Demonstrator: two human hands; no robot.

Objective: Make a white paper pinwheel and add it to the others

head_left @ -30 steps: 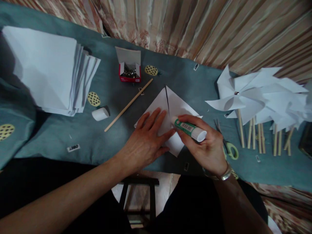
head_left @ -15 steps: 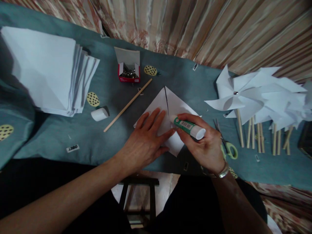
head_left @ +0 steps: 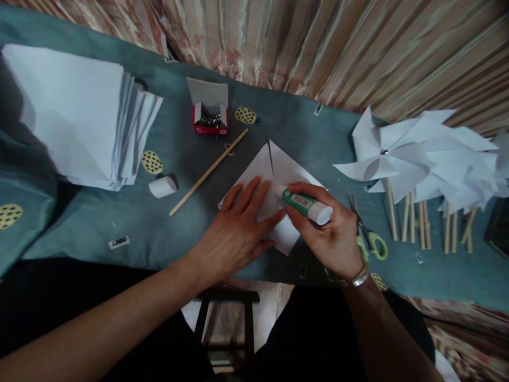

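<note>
A white paper square [head_left: 288, 170] with a slit cut from its far corner lies on the teal cloth in front of me. My left hand [head_left: 238, 228] lies flat on its near left part, fingers spread. My right hand [head_left: 332, 233] grips a green and white glue stick [head_left: 306, 204], tip down on the paper near its middle. The glue stick's white cap [head_left: 163, 186] lies to the left, beside a wooden stick [head_left: 209, 171].
A stack of white paper [head_left: 75, 111] sits at the far left. A small red box of metal pins [head_left: 210, 118] stands open behind the paper. Finished paper pinwheels [head_left: 417, 154] on sticks lie at the right, with green-handled scissors [head_left: 369, 239] beside my right hand.
My right hand and the glue stick have shifted slightly up and left across the paper. My left hand has stayed put.
</note>
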